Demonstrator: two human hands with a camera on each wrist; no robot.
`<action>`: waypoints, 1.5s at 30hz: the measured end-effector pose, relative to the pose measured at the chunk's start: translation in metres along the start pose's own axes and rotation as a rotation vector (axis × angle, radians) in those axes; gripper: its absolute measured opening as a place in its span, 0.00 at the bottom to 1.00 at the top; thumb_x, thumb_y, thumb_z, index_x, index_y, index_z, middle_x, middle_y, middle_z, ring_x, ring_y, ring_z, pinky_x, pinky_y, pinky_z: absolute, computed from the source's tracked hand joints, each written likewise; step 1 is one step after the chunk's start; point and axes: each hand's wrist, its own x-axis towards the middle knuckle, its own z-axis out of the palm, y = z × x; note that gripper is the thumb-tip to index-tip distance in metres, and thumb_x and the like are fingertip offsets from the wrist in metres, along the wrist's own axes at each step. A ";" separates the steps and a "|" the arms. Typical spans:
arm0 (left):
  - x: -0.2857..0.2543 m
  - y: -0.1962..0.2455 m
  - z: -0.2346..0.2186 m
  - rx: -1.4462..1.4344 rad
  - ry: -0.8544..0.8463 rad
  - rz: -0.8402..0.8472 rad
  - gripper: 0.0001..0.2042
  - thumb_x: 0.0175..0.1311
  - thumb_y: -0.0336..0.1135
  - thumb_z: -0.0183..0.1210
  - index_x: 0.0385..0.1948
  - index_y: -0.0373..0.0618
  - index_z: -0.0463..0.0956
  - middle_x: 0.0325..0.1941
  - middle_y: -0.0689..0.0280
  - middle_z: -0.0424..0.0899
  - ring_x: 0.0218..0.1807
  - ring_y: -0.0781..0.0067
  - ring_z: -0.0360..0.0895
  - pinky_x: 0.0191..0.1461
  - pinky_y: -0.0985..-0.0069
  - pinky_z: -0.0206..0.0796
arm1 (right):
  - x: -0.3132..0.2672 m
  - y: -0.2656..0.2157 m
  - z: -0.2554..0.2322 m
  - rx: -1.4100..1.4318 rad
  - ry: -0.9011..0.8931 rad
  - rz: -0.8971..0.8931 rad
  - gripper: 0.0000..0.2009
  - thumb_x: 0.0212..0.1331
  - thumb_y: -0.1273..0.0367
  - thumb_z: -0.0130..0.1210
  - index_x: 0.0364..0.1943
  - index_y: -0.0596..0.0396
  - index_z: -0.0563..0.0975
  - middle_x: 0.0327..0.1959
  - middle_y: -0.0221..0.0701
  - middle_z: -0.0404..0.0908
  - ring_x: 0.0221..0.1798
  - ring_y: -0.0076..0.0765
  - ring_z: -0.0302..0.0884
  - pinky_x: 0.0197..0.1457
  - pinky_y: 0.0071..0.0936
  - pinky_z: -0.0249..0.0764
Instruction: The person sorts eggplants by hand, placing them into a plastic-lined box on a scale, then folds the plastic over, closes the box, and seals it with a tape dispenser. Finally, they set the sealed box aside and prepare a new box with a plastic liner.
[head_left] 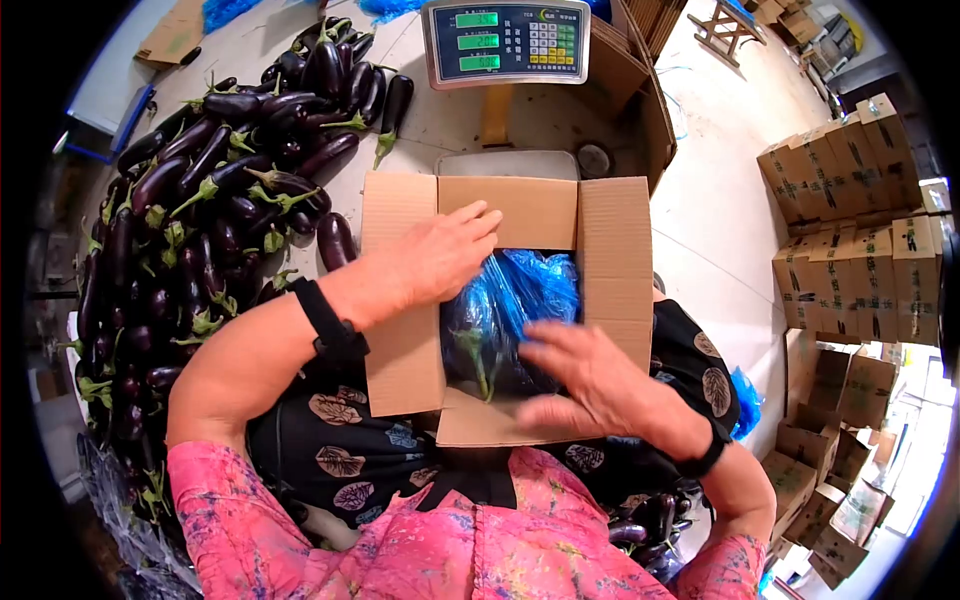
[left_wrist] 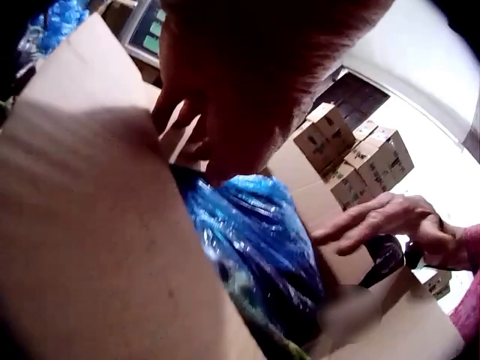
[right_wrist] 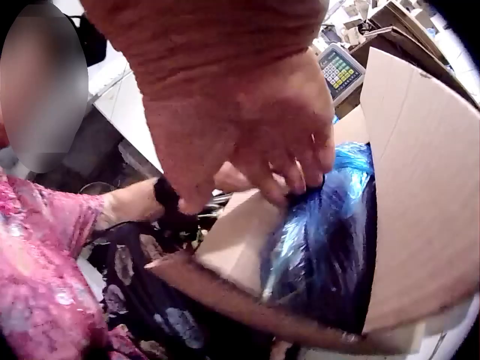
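An open cardboard box (head_left: 400, 375) with its flaps spread stands between the person's legs. Inside it lies a blue plastic bag (head_left: 540, 285), bunched at the top, with eggplants (head_left: 472, 330) showing through the film. The left hand (head_left: 430, 255) reaches over the left flap, fingers extended toward the far inner wall; in the left wrist view its fingertips are right above the bag. Over the box's near right corner, the right hand (head_left: 600, 385) is slightly blurred, its fingers fairly straight and spread above the bag. Neither hand grips anything.
A large heap of eggplants (head_left: 215, 230) covers the floor at the left. Beyond the box stands a weighing scale with a lit display (head_left: 507, 42). Stacked cartons (head_left: 850, 240) line the right side, with open boxes (head_left: 815, 440) nearer. More eggplants (head_left: 655, 520) lie by the right thigh.
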 end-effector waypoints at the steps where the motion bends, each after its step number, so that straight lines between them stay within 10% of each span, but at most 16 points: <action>1: -0.001 0.002 0.000 0.006 0.012 -0.006 0.20 0.57 0.35 0.64 0.49 0.36 0.75 0.66 0.51 0.70 0.70 0.50 0.65 0.65 0.61 0.68 | -0.012 -0.014 -0.001 0.082 -0.038 -0.013 0.32 0.58 0.47 0.60 0.54 0.62 0.74 0.59 0.51 0.72 0.61 0.55 0.71 0.60 0.46 0.68; 5: 0.001 0.006 -0.009 -0.046 -0.062 -0.048 0.26 0.59 0.43 0.65 0.55 0.37 0.72 0.68 0.51 0.68 0.72 0.49 0.62 0.66 0.58 0.66 | -0.026 -0.030 0.032 0.056 -0.331 0.221 0.12 0.50 0.65 0.62 0.36 0.54 0.75 0.43 0.37 0.76 0.46 0.49 0.78 0.49 0.42 0.73; 9: -0.002 0.013 -0.013 -0.162 -0.142 -0.101 0.42 0.55 0.62 0.63 0.65 0.40 0.63 0.72 0.46 0.61 0.75 0.41 0.54 0.70 0.50 0.60 | -0.015 -0.010 0.033 -0.074 0.078 -0.005 0.08 0.49 0.68 0.61 0.30 0.52 0.73 0.37 0.33 0.74 0.41 0.44 0.72 0.42 0.39 0.71; 14: 0.006 0.041 -0.024 -0.214 -0.378 -0.228 0.62 0.37 0.79 0.63 0.73 0.43 0.51 0.76 0.38 0.49 0.78 0.31 0.40 0.72 0.39 0.50 | 0.007 0.019 0.036 -0.273 0.184 0.231 0.28 0.38 0.62 0.74 0.45 0.54 0.73 0.52 0.36 0.72 0.53 0.46 0.68 0.54 0.39 0.67; 19: 0.002 0.059 -0.012 -0.159 -0.327 -0.278 0.67 0.29 0.70 0.74 0.74 0.43 0.49 0.77 0.39 0.41 0.78 0.31 0.33 0.70 0.35 0.49 | 0.012 0.022 0.039 -0.326 0.293 0.252 0.40 0.36 0.59 0.75 0.58 0.57 0.71 0.64 0.41 0.65 0.65 0.53 0.62 0.64 0.45 0.59; 22: 0.000 0.057 -0.009 -0.159 -0.335 -0.286 0.65 0.29 0.68 0.75 0.74 0.48 0.50 0.77 0.39 0.42 0.78 0.31 0.36 0.68 0.36 0.52 | -0.006 0.040 0.024 -0.443 0.688 0.457 0.41 0.45 0.59 0.72 0.65 0.58 0.66 0.65 0.46 0.67 0.66 0.56 0.64 0.66 0.44 0.61; 24: -0.002 0.057 -0.009 -0.178 -0.306 -0.277 0.64 0.30 0.67 0.75 0.74 0.53 0.50 0.77 0.39 0.43 0.78 0.29 0.36 0.67 0.36 0.54 | -0.031 0.074 0.019 -0.055 0.695 0.766 0.37 0.55 0.60 0.66 0.66 0.62 0.64 0.62 0.51 0.72 0.65 0.58 0.68 0.66 0.44 0.64; 25: 0.000 0.056 -0.010 -0.182 -0.290 -0.264 0.63 0.30 0.67 0.75 0.75 0.56 0.51 0.77 0.39 0.43 0.77 0.27 0.37 0.66 0.36 0.55 | -0.030 0.050 -0.011 0.817 0.474 0.808 0.35 0.60 0.60 0.62 0.67 0.65 0.62 0.58 0.55 0.75 0.66 0.56 0.69 0.68 0.40 0.65; 31: 0.003 0.058 -0.021 -0.151 -0.351 -0.196 0.61 0.30 0.65 0.75 0.74 0.61 0.52 0.77 0.39 0.44 0.75 0.21 0.37 0.64 0.31 0.55 | -0.009 0.004 0.049 0.263 0.473 0.363 0.54 0.52 0.53 0.68 0.74 0.64 0.44 0.76 0.58 0.44 0.78 0.63 0.42 0.78 0.47 0.47; 38: 0.001 0.029 -0.024 -0.153 -0.309 -0.093 0.47 0.42 0.59 0.73 0.68 0.54 0.64 0.75 0.46 0.54 0.75 0.31 0.47 0.66 0.32 0.52 | 0.002 0.017 0.087 -0.274 0.295 0.247 0.50 0.57 0.36 0.50 0.73 0.60 0.54 0.78 0.51 0.45 0.80 0.57 0.40 0.75 0.49 0.43; 42: -0.025 -0.037 -0.056 0.029 0.452 -0.421 0.45 0.43 0.40 0.75 0.67 0.39 0.61 0.70 0.49 0.66 0.72 0.50 0.62 0.75 0.60 0.52 | -0.017 0.017 0.068 -0.227 0.119 0.114 0.54 0.47 0.34 0.57 0.73 0.56 0.56 0.78 0.48 0.48 0.80 0.58 0.41 0.75 0.51 0.42; 44: -0.036 -0.042 -0.074 -0.630 0.164 -0.913 0.40 0.51 0.38 0.71 0.66 0.35 0.62 0.67 0.49 0.69 0.71 0.59 0.64 0.74 0.64 0.53 | -0.015 0.016 0.068 -0.287 0.080 0.110 0.56 0.38 0.41 0.67 0.72 0.56 0.57 0.77 0.47 0.50 0.80 0.57 0.42 0.76 0.50 0.43; 45: -0.047 -0.046 -0.053 -1.030 0.218 -0.867 0.34 0.54 0.34 0.67 0.63 0.35 0.65 0.61 0.51 0.74 0.65 0.60 0.70 0.70 0.66 0.59 | -0.012 0.017 0.068 -0.321 0.059 0.105 0.58 0.34 0.44 0.72 0.72 0.55 0.57 0.77 0.46 0.51 0.79 0.56 0.42 0.76 0.50 0.43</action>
